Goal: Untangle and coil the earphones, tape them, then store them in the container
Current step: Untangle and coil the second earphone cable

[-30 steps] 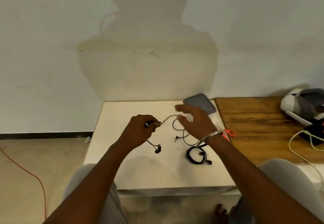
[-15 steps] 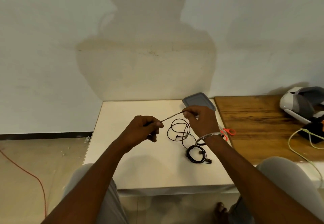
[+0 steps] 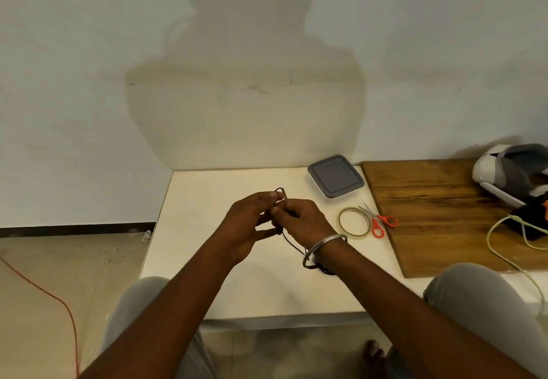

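Observation:
Over the middle of the white table (image 3: 207, 275), my left hand (image 3: 250, 224) and my right hand (image 3: 302, 220) meet and both pinch the black earphone cable (image 3: 292, 244). A small loop of cable sticks up above my left fingertips. The rest trails down under my right wrist, where a second coiled black earphone (image 3: 323, 269) lies partly hidden. The grey lidded container (image 3: 335, 175) stands at the table's far right. A roll of clear tape (image 3: 355, 221) lies to the right of my right hand.
Orange-handled scissors (image 3: 378, 223) lie against the tape roll. A wooden board (image 3: 439, 209) adjoins the table on the right, carrying a white headset (image 3: 510, 171) and a pale green cable (image 3: 504, 248). A red wire (image 3: 53, 298) runs across the floor at left.
My hands have come together at the table's middle, gathering the stretched cable into a small loop. The loose loops that lay on the table are gone, and the tape roll is now uncovered.

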